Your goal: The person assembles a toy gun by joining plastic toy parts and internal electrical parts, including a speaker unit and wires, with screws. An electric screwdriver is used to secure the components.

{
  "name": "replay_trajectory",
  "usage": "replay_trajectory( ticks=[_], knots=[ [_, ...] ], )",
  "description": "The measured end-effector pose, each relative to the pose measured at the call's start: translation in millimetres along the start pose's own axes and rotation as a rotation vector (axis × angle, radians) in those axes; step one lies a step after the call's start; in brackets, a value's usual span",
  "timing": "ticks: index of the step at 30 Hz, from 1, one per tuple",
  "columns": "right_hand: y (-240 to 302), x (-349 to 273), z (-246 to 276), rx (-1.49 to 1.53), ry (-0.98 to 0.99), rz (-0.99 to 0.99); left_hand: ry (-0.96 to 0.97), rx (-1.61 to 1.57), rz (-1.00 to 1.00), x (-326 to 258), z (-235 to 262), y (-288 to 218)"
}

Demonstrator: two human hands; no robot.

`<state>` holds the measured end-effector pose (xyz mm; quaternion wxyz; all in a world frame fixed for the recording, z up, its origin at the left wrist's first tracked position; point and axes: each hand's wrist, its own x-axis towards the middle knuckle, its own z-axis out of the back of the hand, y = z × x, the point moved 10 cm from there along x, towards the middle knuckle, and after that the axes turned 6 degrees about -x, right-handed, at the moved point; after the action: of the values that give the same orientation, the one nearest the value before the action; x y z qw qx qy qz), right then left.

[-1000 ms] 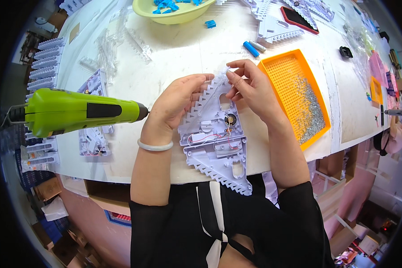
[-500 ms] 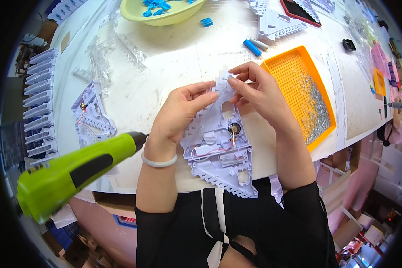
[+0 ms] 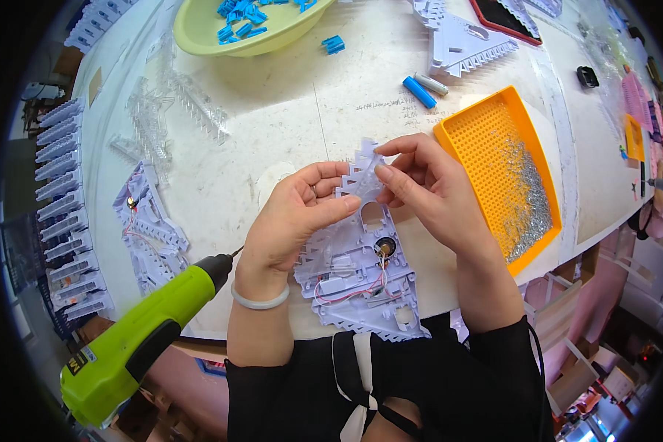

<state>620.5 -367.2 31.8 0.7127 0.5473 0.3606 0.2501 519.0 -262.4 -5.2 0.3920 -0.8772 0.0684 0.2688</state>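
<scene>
A white triangular plastic housing [image 3: 346, 259] with saw-toothed edges lies at the table's front edge, its narrow end pointing away from me. Inside it show a round speaker [image 3: 384, 247], thin red and white wires and small fitted parts. A see-through toothed strip [image 3: 315, 249] seems to run along its left side. My left hand [image 3: 291, 210] grips that left side near the top, thumb above. At the narrow tip, my right hand [image 3: 427, 184] pinches the edge between thumb and forefinger. Whether it holds a separate small piece is hidden.
A green power screwdriver [image 3: 144, 335] hangs at my left forearm, bit toward my wrist. An orange tray [image 3: 473, 140] of screws stands right. Beyond are blue and silver cylinders [image 3: 420, 91], a yellow bowl [image 3: 191, 37] of blue clips and clear strips [image 3: 151, 118]. Another wired housing [image 3: 151, 228] lies left.
The screwdriver has swung lower and its bit tilts up more. The whole view has shifted a little. Both hands stay on the housing, and my left thumb lies lower along its edge.
</scene>
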Motion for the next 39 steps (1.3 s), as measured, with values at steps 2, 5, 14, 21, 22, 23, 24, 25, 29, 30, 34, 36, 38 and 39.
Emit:
replay_trajectory(
  ticks=[2,5,14,21,22,23,24,25,29,30,34,36,38,39],
  knots=[
    [2,-2,-2,0.019,-0.021,-0.003,-0.019,-0.022,0.004,0,3,0],
    [-2,0,1,0.043,-0.058,-0.01,-0.042,0.002,0.013,0,4,0],
    [-1,2,2,0.008,-0.067,0.002,-0.033,0.0,0.017,1,2,-2],
    [-3,0,3,-0.012,-0.074,-0.029,-0.037,0.02,0.007,2,2,3],
    [-4,1,2,-0.012,-0.072,-0.029,-0.048,0.038,0.001,2,4,4],
    [-6,3,2,-0.014,-0.093,-0.018,-0.059,0.055,-0.005,1,6,5],
    [-9,3,2,-0.017,-0.111,-0.013,-0.063,0.048,-0.001,1,6,7],
    [-13,5,2,-0.018,-0.104,-0.021,-0.105,0.111,-0.02,3,9,8],
    [-12,6,6,-0.086,-0.094,-0.008,-0.222,0.697,-0.398,-13,-6,-33],
    [-9,8,7,-0.068,-0.108,-0.015,-0.254,0.789,-0.434,-17,-4,-40],
    [-14,12,2,-0.057,-0.102,-0.029,-0.393,0.877,-0.707,-70,2,-34],
    [-14,13,4,-0.067,-0.112,-0.008,-0.392,0.735,-0.691,-87,14,-12],
    [-13,10,7,-0.078,-0.114,0.004,-0.369,0.612,-0.669,-105,22,7],
    [-10,10,8,-0.095,-0.129,0.028,-0.378,0.614,-0.669,-111,23,10]
  ],
)
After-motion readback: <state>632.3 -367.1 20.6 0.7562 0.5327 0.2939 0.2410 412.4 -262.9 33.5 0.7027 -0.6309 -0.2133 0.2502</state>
